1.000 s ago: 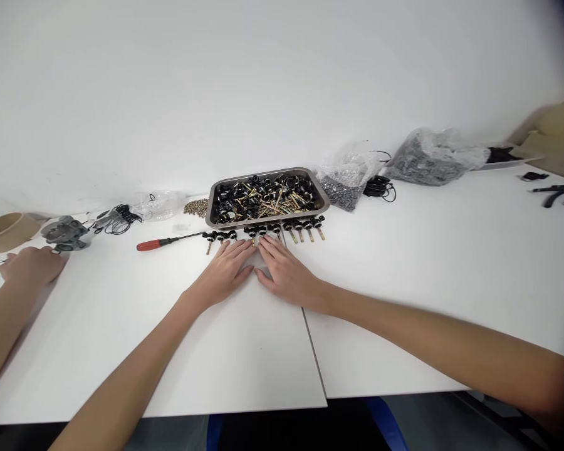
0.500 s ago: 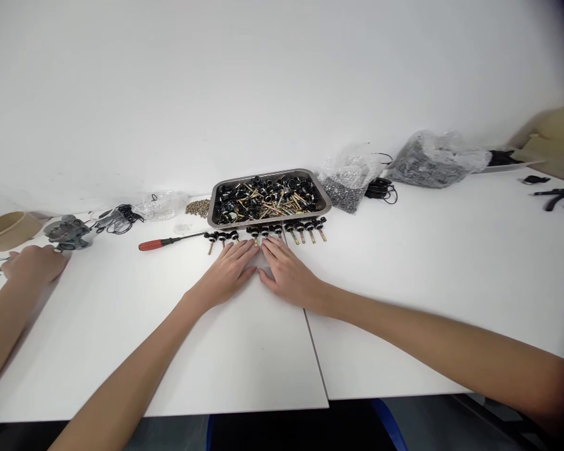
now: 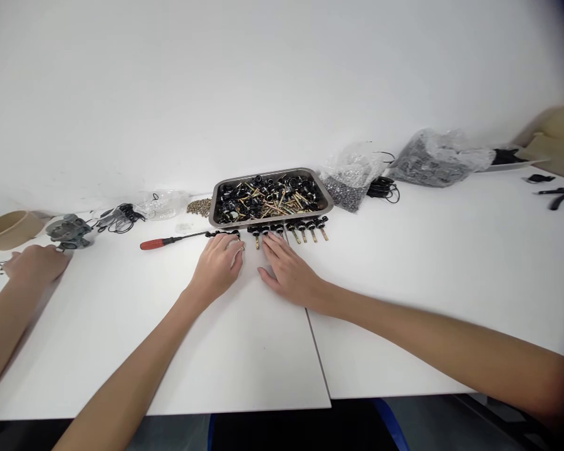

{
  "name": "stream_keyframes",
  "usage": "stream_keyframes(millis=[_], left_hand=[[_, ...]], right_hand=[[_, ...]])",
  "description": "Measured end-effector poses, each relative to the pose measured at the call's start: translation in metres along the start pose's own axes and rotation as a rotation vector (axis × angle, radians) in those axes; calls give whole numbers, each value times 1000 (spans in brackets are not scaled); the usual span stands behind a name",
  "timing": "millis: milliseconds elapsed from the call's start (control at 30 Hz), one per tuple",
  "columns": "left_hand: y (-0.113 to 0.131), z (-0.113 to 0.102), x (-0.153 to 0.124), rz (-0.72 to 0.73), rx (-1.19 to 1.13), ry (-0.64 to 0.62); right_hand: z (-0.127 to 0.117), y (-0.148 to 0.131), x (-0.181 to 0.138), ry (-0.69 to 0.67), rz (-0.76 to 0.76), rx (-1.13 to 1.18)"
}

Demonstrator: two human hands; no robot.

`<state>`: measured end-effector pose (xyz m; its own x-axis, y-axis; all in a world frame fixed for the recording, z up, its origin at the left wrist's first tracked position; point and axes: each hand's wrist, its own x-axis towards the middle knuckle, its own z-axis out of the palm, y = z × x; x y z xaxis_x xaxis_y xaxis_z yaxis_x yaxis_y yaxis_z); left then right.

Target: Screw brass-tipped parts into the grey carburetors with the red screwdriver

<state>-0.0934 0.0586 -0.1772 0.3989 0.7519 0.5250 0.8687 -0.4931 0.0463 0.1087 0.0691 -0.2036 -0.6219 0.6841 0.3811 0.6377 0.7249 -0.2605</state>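
Observation:
Along the near side of a metal tray [image 3: 270, 222] lies a row of small black parts with brass-coloured stems [image 3: 314, 234]. My left hand [image 3: 217, 264] bends its fingers over the left end of this row. A brass stem [image 3: 242, 247] shows at its fingertips, while the rest of that piece is mostly hidden. Resting on the middle of the row, my right hand [image 3: 289, 272] has its fingers stretched out and its thumb apart, touching the parts without gripping any. Many similar black and brass pieces [image 3: 272, 197] fill the tray.
A red-handled screwdriver [image 3: 153, 243] lies left of the row. Small brass bits [image 3: 199, 207] and bags of grey pieces [image 3: 350, 191] flank the tray. At far left, another person's hand [image 3: 37, 263] is near a grey metal part [image 3: 69, 232] and a tan bowl [image 3: 12, 230].
My left hand has moved slightly left, away from my right hand, and its fingers have curled over the left-end parts. My right hand stays nearly in place.

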Motion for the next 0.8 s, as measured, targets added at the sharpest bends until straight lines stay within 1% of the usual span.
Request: stream_keyframes(millis=[133, 233, 333, 467, 667, 800], left_hand=[[-2, 2, -1, 9, 96, -94], [-1, 2, 0, -25, 112, -134], [0, 1, 0, -42, 84, -168], [-2, 3, 0, 6, 40, -199], [-3, 4, 0, 6, 10, -231], [-2, 5, 0, 35, -22, -251]], right_hand=[[1, 1, 0, -7, 7, 23], [0, 1, 0, -3, 11, 37], [0, 0, -1, 5, 9, 55], [0, 0, -1, 14, 13, 86], [-1, 0, 0, 6, 1, 45], [-1, 0, 0, 13, 3, 37]])
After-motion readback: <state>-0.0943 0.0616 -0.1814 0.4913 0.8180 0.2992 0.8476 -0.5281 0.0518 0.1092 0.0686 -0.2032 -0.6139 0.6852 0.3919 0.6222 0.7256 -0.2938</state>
